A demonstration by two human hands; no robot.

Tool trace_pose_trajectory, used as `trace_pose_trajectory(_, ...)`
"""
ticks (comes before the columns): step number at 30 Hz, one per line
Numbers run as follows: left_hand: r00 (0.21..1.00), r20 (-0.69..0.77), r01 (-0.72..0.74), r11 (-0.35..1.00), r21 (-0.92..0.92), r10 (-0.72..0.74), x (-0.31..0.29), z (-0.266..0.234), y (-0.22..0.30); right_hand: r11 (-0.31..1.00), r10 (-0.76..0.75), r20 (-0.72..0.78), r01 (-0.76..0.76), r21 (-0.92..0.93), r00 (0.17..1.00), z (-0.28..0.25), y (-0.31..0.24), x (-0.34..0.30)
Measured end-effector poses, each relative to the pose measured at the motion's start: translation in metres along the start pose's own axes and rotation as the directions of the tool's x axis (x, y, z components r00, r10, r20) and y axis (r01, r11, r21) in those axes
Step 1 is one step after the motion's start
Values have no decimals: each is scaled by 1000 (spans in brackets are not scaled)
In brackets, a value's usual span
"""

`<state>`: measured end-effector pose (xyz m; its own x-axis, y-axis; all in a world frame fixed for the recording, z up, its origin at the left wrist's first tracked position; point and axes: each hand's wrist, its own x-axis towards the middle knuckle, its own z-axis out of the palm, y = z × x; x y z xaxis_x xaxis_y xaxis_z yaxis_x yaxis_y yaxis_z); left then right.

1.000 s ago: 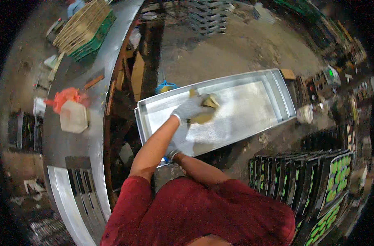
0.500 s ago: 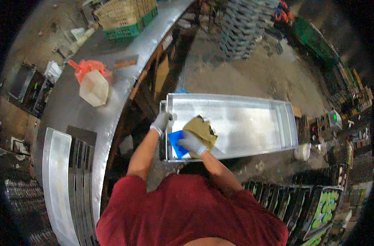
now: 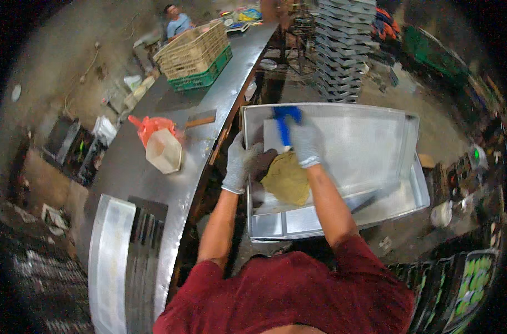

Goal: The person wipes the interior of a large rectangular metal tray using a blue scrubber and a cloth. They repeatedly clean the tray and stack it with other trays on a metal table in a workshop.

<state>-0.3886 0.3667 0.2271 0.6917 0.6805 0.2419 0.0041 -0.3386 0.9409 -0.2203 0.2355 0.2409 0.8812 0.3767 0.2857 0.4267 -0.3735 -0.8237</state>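
Observation:
My left hand (image 3: 243, 160), in a grey-white glove, is closed on the left end of a long shallow metal tray (image 3: 364, 133). This tray sits tilted over a second metal tray (image 3: 422, 186), whose near and right sides show beneath it. My right hand (image 3: 307, 142), gloved alike, grips a flat blue piece (image 3: 285, 123) at the upper tray's far left part; blur hides its exact kind. An olive-yellow cloth (image 3: 288, 178) lies crumpled just below the right hand, between my two forearms.
On the metal-topped table (image 3: 181, 214) at left are a red plastic bag (image 3: 155, 127), a pale container (image 3: 164, 150), stacked crates (image 3: 195, 55) and another metal tray (image 3: 111, 261). A tall stack of metal trays (image 3: 344, 50) stands beyond. A person (image 3: 178, 22) is at the far left.
My right hand has moved the blue piece away from me toward the tray's far side. The upper tray has tilted, exposing the lower one. The view has shifted, showing more of the background.

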Motion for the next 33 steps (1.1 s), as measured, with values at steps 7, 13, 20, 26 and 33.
trace_pose_trajectory(7, 979, -136, -155, 988, 14, 155, 40, -2, 9, 818, -556, 216, 575, -33, 803, 26, -25, -25)
trace_pose_trajectory(13, 983, -42, -181, 979, -96, 178, 47, 4, 11, 704, -476, 653, 700, -119, 589, 27, 25, -65)
trace_pose_trajectory(20, 985, -110, -134, 991, 14, 135, 48, -8, -11, 891, -418, -67, 424, 166, 906, 18, -75, 22)
trace_pose_trajectory(26, 975, -91, -198, 979, 50, 202, 26, -12, 42, 674, -597, 508, 731, -102, 621, 44, -10, -69)
trace_pose_trajectory(33, 936, -175, -290, 952, 101, 304, 36, 15, 32, 507, -569, 644, 835, -214, 511, 62, 59, -100)
